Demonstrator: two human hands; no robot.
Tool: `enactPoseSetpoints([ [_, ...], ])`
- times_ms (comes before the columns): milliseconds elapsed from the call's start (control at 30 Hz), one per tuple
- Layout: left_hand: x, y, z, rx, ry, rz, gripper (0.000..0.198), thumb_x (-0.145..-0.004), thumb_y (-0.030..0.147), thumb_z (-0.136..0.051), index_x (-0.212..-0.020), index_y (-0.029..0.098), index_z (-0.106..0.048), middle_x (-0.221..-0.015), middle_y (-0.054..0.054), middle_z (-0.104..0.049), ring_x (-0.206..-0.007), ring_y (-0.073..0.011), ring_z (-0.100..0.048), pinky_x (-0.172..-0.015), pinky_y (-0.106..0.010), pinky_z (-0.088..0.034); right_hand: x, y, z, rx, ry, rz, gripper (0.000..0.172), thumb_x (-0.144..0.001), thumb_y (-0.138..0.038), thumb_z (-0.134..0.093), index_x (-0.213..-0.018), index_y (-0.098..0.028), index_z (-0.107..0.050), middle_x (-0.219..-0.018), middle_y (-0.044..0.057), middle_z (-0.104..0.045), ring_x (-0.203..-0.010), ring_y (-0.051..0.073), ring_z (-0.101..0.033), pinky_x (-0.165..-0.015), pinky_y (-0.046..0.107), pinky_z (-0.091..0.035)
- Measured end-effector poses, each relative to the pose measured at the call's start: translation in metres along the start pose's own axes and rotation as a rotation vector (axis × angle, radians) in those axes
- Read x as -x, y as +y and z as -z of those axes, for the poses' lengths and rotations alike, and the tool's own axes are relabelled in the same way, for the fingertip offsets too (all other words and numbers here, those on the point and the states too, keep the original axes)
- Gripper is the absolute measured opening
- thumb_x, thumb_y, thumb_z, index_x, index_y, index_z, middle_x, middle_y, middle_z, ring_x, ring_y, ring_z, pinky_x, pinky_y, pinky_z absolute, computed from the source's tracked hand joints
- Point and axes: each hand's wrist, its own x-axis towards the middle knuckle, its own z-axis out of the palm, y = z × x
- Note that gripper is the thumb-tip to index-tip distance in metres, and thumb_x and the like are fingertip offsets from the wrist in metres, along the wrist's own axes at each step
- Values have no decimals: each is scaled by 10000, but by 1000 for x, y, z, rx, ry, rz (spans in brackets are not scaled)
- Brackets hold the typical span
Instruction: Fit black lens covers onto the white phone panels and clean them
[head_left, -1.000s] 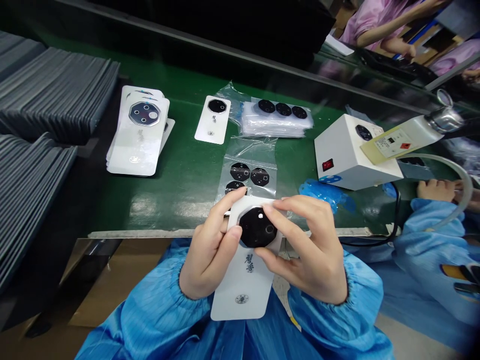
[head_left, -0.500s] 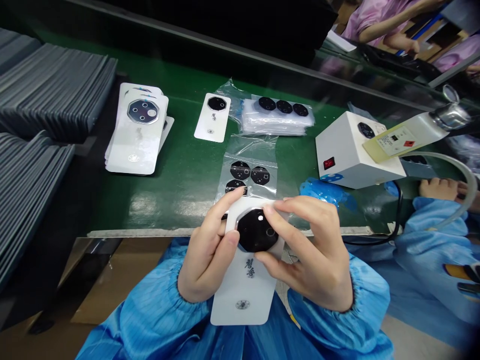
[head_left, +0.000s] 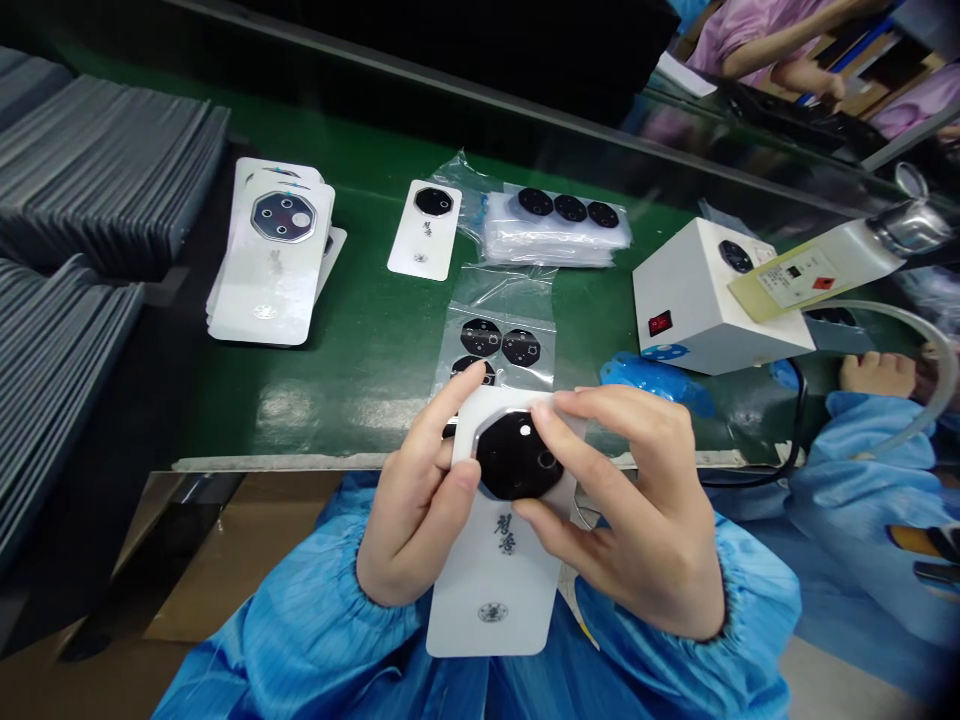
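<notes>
While left hand and right hand grip white card, fingers press black lens.

A green worktop shines under overhead light, edged by a dark metal rail with a black panel beyond. Cardboard lies on the pale floor below. A person in pink sleeves sits far right.
</notes>
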Motion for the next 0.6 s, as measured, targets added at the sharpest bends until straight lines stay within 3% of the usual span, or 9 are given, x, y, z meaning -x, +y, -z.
enactPoseSetpoints([
  [300,1,7,-5,134,44,115,476,-930,286,-435,-1370,413,-307,-585,52,-560,-399,-87,-445,-385,-197,-395,-4,-3,4,10,6,-18,392,-755,-261,-676,-1084,-59,-607,-1092,150,-569,-1048,265,-526,-897,437,-452],
  [600,3,7,-4,-83,41,-100,492,-930,281,-412,-1400,370,-298,-582,37,-576,-411,-119,-471,-366,-236,-405,0,-2,2,26,76,13,410,-776,-323,-659,-1121,-115,-589,-1106,124,-579,-1063,269,-528,-885,432,-475],
])
